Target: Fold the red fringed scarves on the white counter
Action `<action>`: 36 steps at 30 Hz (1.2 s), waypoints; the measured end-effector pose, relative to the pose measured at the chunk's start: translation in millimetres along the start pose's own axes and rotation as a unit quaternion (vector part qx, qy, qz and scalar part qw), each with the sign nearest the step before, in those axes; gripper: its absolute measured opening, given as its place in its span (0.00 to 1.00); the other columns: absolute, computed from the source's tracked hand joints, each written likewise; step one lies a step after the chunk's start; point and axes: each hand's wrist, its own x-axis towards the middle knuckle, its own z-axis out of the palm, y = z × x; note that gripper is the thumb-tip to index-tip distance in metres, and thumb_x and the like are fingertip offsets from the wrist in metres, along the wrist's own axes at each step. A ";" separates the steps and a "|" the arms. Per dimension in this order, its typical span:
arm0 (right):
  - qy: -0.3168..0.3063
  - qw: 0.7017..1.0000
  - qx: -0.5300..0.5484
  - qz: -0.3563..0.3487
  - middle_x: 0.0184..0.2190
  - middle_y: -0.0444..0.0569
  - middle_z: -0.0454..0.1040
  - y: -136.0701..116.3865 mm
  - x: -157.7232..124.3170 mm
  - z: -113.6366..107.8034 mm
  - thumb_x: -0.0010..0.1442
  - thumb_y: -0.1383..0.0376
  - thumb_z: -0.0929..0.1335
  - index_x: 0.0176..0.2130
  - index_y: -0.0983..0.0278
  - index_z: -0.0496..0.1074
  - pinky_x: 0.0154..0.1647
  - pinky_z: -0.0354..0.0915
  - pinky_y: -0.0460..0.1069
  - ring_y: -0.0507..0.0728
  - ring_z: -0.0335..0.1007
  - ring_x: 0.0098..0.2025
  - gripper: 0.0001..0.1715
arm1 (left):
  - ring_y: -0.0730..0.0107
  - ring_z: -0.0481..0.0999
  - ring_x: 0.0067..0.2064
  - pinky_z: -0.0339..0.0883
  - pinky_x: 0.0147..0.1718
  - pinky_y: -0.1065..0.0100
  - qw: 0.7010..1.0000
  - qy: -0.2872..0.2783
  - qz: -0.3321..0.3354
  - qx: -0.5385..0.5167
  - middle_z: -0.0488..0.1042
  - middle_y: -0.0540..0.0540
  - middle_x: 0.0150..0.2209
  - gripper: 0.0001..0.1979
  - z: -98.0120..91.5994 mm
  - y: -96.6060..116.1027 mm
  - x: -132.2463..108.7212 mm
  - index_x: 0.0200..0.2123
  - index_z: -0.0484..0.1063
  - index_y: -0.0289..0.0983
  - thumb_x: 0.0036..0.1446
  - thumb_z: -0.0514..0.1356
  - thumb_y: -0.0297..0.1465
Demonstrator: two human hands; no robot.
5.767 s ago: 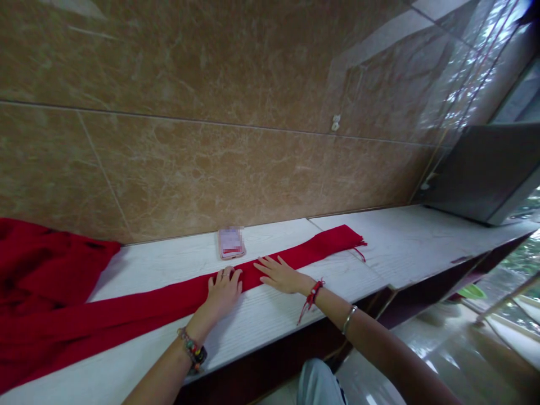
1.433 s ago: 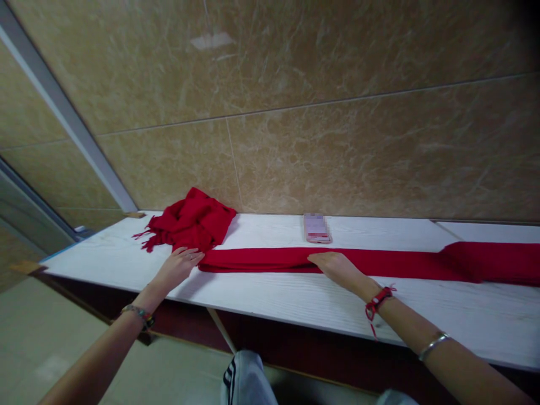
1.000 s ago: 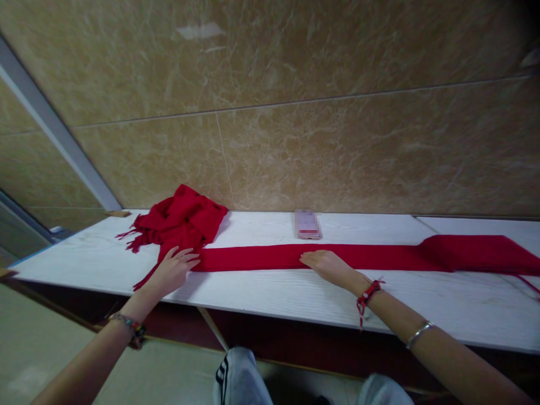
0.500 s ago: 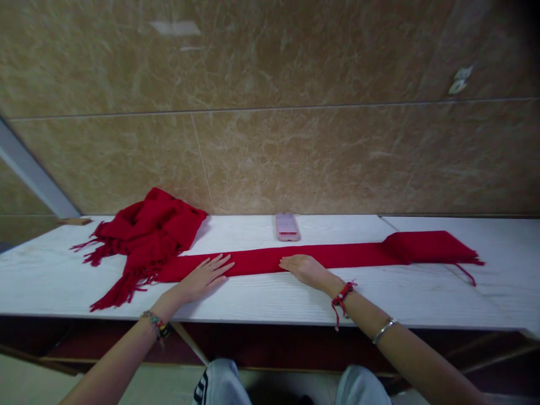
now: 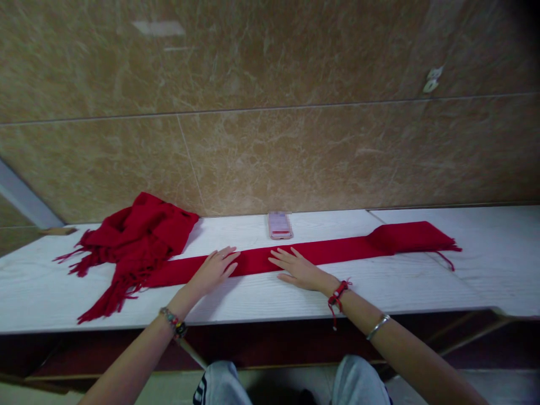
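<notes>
A long red scarf (image 5: 329, 251) lies stretched along a white wooden shelf (image 5: 261, 292). Its left end is bunched in a fringed heap (image 5: 139, 239); its right end is a wider folded part (image 5: 411, 237). My left hand (image 5: 213, 269) lies flat on the narrow middle of the scarf, fingers stretched out. Just to the right of it, my right hand (image 5: 297, 268) rests open on the same strip, fingers spread. Neither hand holds anything.
A pink phone (image 5: 279, 224) lies on the shelf just behind the scarf, by the brown marble wall (image 5: 270, 112). The shelf's front edge is close to my knees (image 5: 219, 385). A seam in the shelf runs at the right.
Both hands have slid along the scarf toward its middle and now lie close together. The camera has turned right, bringing the folded right end into view.
</notes>
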 end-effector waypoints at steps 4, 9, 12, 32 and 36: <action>-0.021 0.999 -0.034 0.037 0.62 0.51 0.48 -2.8 0.9 -0.7 0.63 0.52 0.52 0.61 0.61 0.49 0.60 0.38 0.62 0.58 0.38 0.63 0.30 | 0.60 0.49 0.61 0.49 0.55 0.54 1.000 0.002 -0.004 0.001 0.51 0.44 0.61 0.23 18.1 39.6 35.3 0.58 0.53 0.40 0.61 0.42 0.39; -0.025 0.991 -0.072 0.110 0.62 0.51 0.47 21.6 -18.5 -5.0 0.62 0.49 0.50 0.61 0.59 0.47 0.59 0.39 0.65 0.61 0.37 0.63 0.32 | 0.59 0.48 0.62 0.48 0.55 0.54 0.999 -0.046 0.006 0.004 0.49 0.47 0.62 0.24 35.8 31.7 41.4 0.60 0.50 0.43 0.61 0.42 0.40; -0.038 0.979 -0.100 0.175 0.62 0.53 0.45 56.3 -51.2 -13.1 0.62 0.49 0.50 0.62 0.59 0.45 0.56 0.43 0.67 0.63 0.36 0.63 0.33 | 0.58 0.47 0.62 0.47 0.55 0.53 0.998 -0.069 -0.002 0.009 0.47 0.48 0.62 0.24 34.7 17.1 35.0 0.60 0.49 0.44 0.60 0.41 0.40; 0.025 0.979 -0.114 0.168 0.60 0.58 0.51 57.7 -33.3 -3.6 0.63 0.56 0.55 0.59 0.67 0.53 0.56 0.48 0.64 0.64 0.44 0.61 0.29 | 0.55 0.48 0.61 0.48 0.55 0.51 0.998 -0.054 0.000 -0.017 0.51 0.40 0.61 0.28 40.6 72.8 62.3 0.60 0.50 0.33 0.60 0.42 0.41; 0.035 0.974 -0.115 0.193 0.60 0.59 0.52 78.5 -53.6 -10.3 0.62 0.59 0.56 0.58 0.69 0.55 0.56 0.49 0.64 0.64 0.45 0.61 0.28 | 0.54 0.51 0.61 0.50 0.55 0.52 0.999 -0.030 0.006 -0.013 0.52 0.40 0.61 0.27 34.0 54.3 40.5 0.58 0.54 0.36 0.60 0.44 0.43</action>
